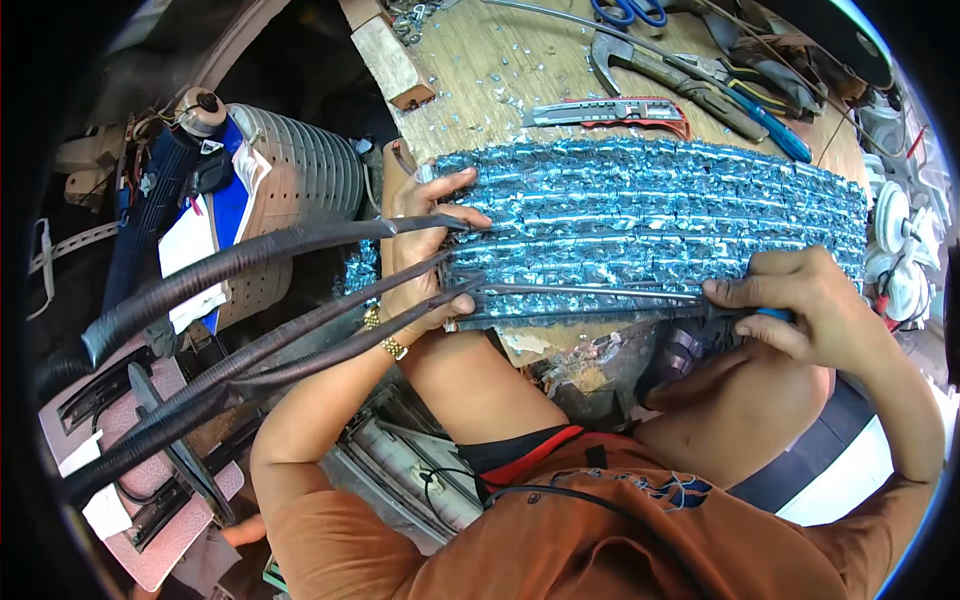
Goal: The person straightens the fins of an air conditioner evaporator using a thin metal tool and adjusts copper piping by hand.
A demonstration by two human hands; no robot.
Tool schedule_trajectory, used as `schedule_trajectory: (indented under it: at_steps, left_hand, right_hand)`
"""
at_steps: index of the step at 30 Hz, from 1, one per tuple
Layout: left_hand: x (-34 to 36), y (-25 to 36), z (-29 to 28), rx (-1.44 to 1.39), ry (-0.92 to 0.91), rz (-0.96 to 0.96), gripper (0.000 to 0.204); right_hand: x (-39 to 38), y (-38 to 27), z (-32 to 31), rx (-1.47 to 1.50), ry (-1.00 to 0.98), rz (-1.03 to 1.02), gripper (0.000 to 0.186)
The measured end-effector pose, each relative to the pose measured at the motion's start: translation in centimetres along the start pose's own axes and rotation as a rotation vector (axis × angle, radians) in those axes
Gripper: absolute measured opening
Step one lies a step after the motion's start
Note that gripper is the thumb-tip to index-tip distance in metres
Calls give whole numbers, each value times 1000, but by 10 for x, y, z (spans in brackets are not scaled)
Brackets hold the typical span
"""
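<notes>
From my remote seat I see: left hand (412, 250) clasping the left end of a blue-finned heat-exchanger coil (640, 210) beside black-wrapped pipes (240, 262) | right hand (808, 290) gripping a long-shafted screwdriver (620, 294) along its near edge | coil at the wooden workbench's (490, 75) near side | red utility knife (615, 113) just beyond

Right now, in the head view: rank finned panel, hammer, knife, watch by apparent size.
1. Finned panel
2. Hammer and knife: too alike to rank
3. Watch, partly visible
</notes>
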State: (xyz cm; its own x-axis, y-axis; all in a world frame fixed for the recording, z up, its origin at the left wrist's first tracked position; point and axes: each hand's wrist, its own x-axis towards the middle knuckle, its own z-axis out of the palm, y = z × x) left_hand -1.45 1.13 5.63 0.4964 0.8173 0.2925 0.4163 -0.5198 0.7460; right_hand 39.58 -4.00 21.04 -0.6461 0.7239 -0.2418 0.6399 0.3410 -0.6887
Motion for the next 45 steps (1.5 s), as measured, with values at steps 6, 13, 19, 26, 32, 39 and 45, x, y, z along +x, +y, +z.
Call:
schedule_trajectory:
  at_steps: [6, 13, 19, 26, 32, 39, 45]
  left_hand:
    - [-2, 8, -3, 30, -22, -13, 109]
    - [4, 5, 0, 39, 30, -7, 108]
    - [0, 2, 0, 29, 52, -3, 109]
    - [3, 6, -2, 8, 30, -24, 112]
    - [0, 11, 0, -17, -8, -48, 110]
    - [7, 9, -1, -7, -12, 4, 102]
    - [10, 0, -5, 45, 15, 30, 102]
  right_hand:
    - [-14, -22, 44, 557, 13, 369, 29]
    - [-32, -24, 35, 521, 65, 329, 37]
    - [-51, -24, 36, 539, 26, 300, 40]
    - [-46, -29, 40, 534, 4, 390, 37]
    - [-34, -56, 29, 451, -28, 443, 31]
    - [-17, -89, 17, 34, -71, 234, 28]
    - [-43, -59, 50, 252, 66, 246, 31]
